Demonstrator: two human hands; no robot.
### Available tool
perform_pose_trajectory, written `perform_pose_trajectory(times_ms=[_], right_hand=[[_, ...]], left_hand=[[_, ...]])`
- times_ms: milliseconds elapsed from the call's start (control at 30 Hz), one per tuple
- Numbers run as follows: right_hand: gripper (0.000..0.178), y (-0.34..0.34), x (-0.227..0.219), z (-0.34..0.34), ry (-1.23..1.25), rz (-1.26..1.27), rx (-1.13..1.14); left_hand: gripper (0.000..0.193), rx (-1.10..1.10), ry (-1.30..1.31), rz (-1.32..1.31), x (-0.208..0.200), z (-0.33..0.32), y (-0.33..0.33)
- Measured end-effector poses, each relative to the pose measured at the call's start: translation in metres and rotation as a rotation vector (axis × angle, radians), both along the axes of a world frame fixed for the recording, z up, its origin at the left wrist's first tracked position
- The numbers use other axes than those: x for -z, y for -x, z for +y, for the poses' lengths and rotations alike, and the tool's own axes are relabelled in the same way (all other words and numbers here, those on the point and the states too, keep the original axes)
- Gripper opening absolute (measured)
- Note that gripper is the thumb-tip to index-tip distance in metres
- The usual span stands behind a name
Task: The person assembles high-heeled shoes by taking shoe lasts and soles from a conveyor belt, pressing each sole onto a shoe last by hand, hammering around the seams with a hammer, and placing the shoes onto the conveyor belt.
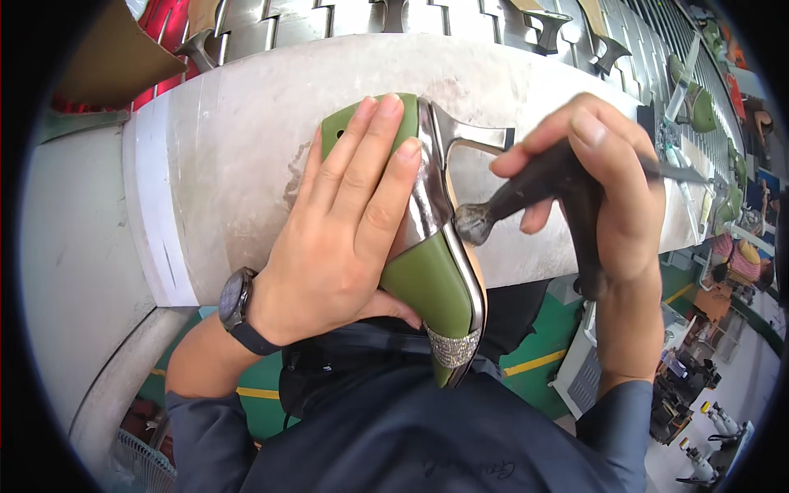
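Observation:
A green high-heeled shoe [431,279] lies on its side on the pale work surface, its pointed toe toward me. It has a metallic dark-silver band, a glittering strip near the toe and a shiny heel that points right. My left hand [337,222] holds the shoe, fingers laid along its upper and thumb on the near side. In my right hand [620,172] is a dark hammer [534,182], gripped about its head and handle. The round hammer face is close against the sole edge at the shoe's middle; whether it touches, I cannot tell.
Behind the pale work surface [238,156] runs a metal slatted conveyor [300,20] with several heeled shoes on it. More green shoes [701,111] stand along the line at the right. A grey machine panel [78,230] is at my left. Green floor [534,361] with yellow lines shows below.

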State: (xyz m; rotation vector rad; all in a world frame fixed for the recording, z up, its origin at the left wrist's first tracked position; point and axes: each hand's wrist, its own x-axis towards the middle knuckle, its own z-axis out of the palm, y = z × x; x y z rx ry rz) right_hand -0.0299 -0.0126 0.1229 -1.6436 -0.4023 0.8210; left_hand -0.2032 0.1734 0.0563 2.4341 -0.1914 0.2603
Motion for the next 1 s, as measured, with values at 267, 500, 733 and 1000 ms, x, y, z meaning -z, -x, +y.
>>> perform_pose_trajectory(times_ms=[267,500,733,1000], right_hand=[[0.033,0.044,0.014,-0.019,-0.212,-0.036,0.297],[0.04,0.024,0.003,0.006,0.012,-0.124,0.16],[0.039,0.007,-0.003,0.02,0.004,-0.109,0.183],[0.038,0.026,-0.001,-0.031,-0.045,0.003,0.113]], left_hand=[[0.148,-0.012,-0.005,-0.013,0.005,0.002,-0.001],[0.148,-0.01,0.001,-0.012,0.003,0.003,0.002],[0.152,0.004,-0.007,-0.018,0.001,0.003,0.003],[0.147,-0.049,-0.187,0.02,-0.008,-0.004,0.013]])
